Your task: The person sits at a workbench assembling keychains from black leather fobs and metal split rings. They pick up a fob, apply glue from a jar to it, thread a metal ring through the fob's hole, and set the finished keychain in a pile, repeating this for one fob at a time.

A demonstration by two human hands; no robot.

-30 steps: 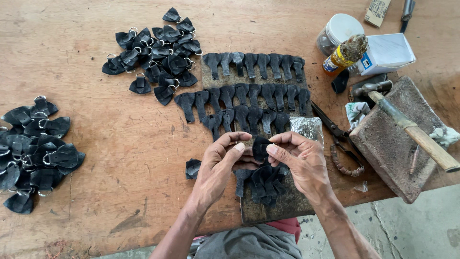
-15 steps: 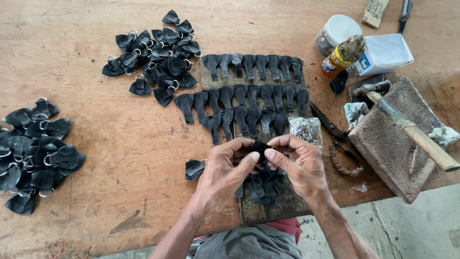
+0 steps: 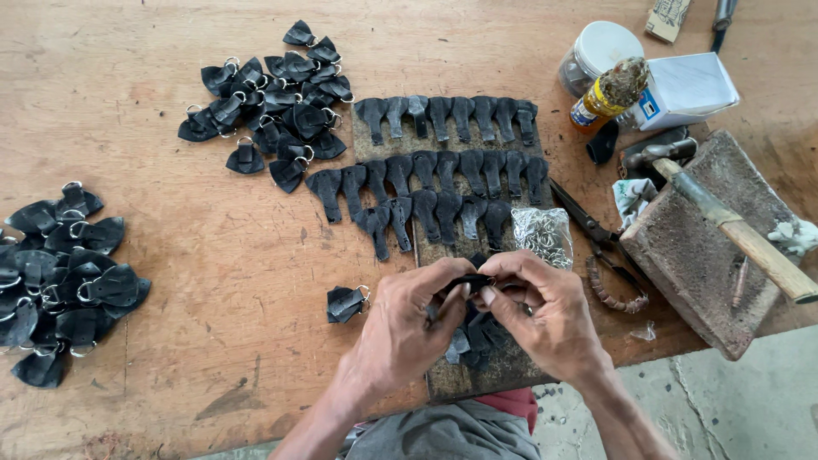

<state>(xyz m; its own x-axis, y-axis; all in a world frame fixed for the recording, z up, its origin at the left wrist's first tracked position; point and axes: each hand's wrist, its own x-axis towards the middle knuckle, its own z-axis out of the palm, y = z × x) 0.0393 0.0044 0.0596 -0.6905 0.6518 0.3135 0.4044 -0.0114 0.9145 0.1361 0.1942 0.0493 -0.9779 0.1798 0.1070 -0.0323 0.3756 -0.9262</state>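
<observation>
At the far left of the frame a heap of black leather tabs with metal rings (image 3: 60,281) is lying on the wooden table (image 3: 213,102). A second heap (image 3: 268,98) is sitting in the upper left. One finished tab (image 3: 345,302) is lying alone, just left of the hands.

In the lower middle the left hand (image 3: 405,328) is curling nearly closed, its thumb and fingers pinching one end of a black strip (image 3: 467,281). The right hand (image 3: 545,311) is meeting it, also nearly closed, its fingertips gripping the strip's other end. Both hands are working above a board (image 3: 511,366) where more loose pieces are lying, partly hidden beneath them.

Above the hands, rows of flat tabs (image 3: 443,166) are lying side by side. A bag of rings (image 3: 541,234) is resting just right of them, then scissors (image 3: 596,238). At the right a hammer (image 3: 733,226) is lying across a block (image 3: 699,255), below a bottle (image 3: 605,94) and a jar (image 3: 596,51).
</observation>
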